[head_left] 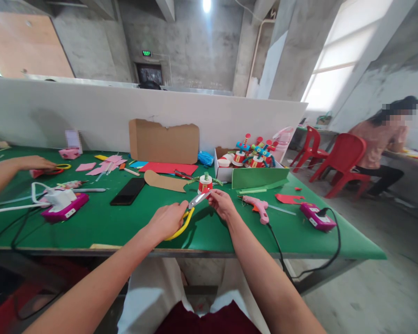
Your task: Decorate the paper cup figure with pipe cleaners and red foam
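Ctr of frame: L hand (169,219) clamped on yellow-handled metal scissors (187,222), blades angled up-right. R hand (222,203) just right of them, fingertips tog., pinched on small red piece (206,190) at blade tips; exact shape too small to tell. Right behind, ctr: white-and-red cup figure w/ green striped arms (205,182), upright on green-topped table (104,232).

R of ctr: white cardboard box (223,174) w/ several red, white & blue cup figures (257,160) inside; green sheet (259,178) leaning at its front. Below that, pink glue gun (260,207), cord running down off table edge. Farther R, purple power strip (316,217), black plug in.

L of ctr: black phone (128,191) lying flat; brown curved cardboard strip (167,181) btwn it & cup figure; red paper sheet (169,168) behind strip; tall brown cardboard panel (163,141) standing at back vs. white partition (101,111).

Left edge: co-worker's hand (36,163) nr red-and-yellow scissors (63,166). Second purple power strip (66,208) lower L, white plugs on top.

Upper R: person in pink top (379,139), seated on red plastic chair (343,155).
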`<state>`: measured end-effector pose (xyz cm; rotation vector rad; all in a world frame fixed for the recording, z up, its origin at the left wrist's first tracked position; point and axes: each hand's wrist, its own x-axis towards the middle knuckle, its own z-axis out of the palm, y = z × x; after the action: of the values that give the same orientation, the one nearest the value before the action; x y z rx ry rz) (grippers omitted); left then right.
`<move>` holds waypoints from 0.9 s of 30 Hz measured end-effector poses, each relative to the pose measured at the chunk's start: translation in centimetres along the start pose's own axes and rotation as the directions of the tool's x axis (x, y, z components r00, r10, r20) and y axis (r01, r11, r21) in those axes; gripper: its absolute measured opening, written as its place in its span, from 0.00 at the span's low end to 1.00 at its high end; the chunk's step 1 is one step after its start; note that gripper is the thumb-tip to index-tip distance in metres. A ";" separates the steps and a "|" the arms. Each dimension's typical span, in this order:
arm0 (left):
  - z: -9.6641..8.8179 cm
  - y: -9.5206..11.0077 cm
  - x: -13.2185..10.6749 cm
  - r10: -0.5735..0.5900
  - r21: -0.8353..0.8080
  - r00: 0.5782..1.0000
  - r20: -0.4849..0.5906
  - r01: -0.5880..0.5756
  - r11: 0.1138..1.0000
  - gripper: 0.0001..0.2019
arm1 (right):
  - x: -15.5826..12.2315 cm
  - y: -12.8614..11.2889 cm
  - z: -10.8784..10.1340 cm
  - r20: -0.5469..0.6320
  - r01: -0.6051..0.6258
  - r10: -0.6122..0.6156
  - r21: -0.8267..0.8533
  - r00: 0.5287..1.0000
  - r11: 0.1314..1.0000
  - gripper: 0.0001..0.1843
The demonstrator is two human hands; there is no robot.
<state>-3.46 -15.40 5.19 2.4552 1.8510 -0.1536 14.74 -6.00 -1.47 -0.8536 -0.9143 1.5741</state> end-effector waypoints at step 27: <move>0.8 -0.4 0.3 0.040 -0.006 0.999 -0.010 -0.040 0.999 0.12 | -0.3 -0.2 0.2 -0.002 -0.009 0.009 -0.022 1.000 1.000 0.15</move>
<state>-3.84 -15.07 4.34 2.4915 1.8024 -0.1339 14.71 -6.29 -1.19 -0.8751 -0.9293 1.5734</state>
